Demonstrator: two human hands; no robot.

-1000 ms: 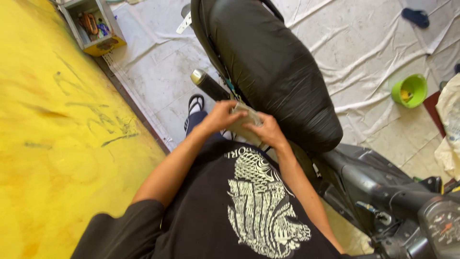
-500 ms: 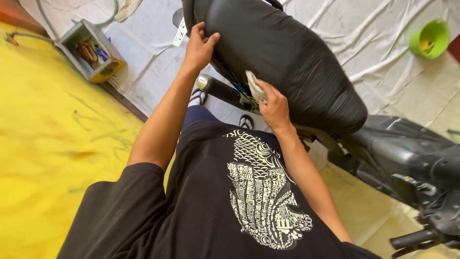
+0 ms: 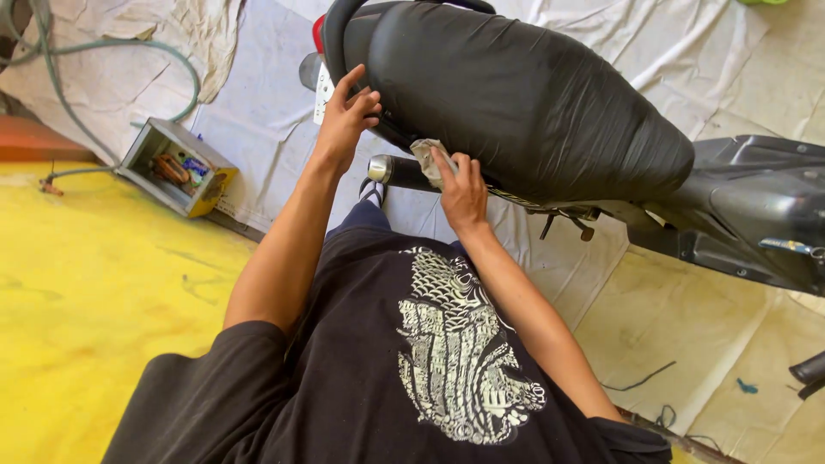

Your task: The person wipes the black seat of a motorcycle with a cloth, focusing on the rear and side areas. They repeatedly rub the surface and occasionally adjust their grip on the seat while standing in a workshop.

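Your left hand (image 3: 346, 116) grips the rear edge of the black padded motorcycle seat (image 3: 524, 94), fingers curled over the rim at about 10 o'clock of the seat, thumb apart. Your right hand (image 3: 462, 191) presses a crumpled grey-white cloth (image 3: 427, 157) against the seat's lower side edge, just above the black cylindrical exhaust pipe with a chrome tip (image 3: 391, 170); fingers are pressed together and flat on the cloth, pinning rather than pinching it.

To do this wiping step well, brace the seat with the left hand, keep the cloth bunched under your fingertips, and follow the seam under the seat lip. Mind the pipe below.

At 9 o'clock a grey metal toolbox with small parts (image 3: 176, 167) sits on the pale ground sheet (image 3: 258, 112); a green hose (image 3: 129, 51) loops behind it.
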